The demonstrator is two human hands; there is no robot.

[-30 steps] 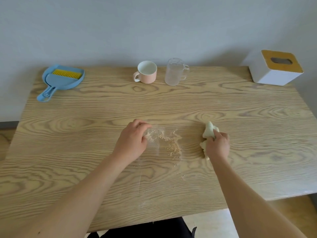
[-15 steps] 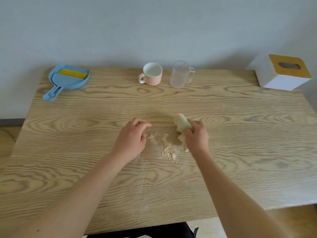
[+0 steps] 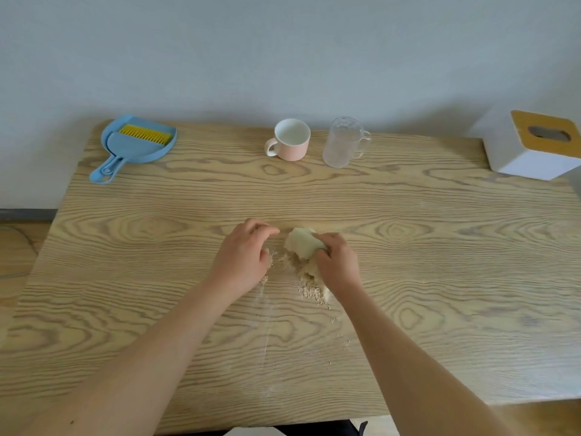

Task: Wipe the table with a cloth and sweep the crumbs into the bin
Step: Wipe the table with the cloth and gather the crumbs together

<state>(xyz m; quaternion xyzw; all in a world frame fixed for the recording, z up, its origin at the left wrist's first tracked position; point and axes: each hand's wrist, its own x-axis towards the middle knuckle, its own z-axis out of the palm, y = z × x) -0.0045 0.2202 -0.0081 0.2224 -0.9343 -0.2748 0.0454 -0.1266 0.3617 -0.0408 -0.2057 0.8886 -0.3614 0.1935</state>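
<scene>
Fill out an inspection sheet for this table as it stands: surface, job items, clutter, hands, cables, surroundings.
Surface: wooden table; crumbs heaped at the centre, strays trailing toward the near edge beside a faint pale streak.
Job's things: cream cloth bunched on the crumbs; blue dustpan with a yellow-bristled brush in it at the far left corner, untouched; no bin in view.
Clutter: pink mug and clear glass cup at the far edge; white tissue box at far right.
Hands: left hand rests loosely curled beside the crumbs, holding nothing; right hand grips the cloth.
Cables: nothing seen.
Surroundings: plain wall behind; wood floor at left.
</scene>
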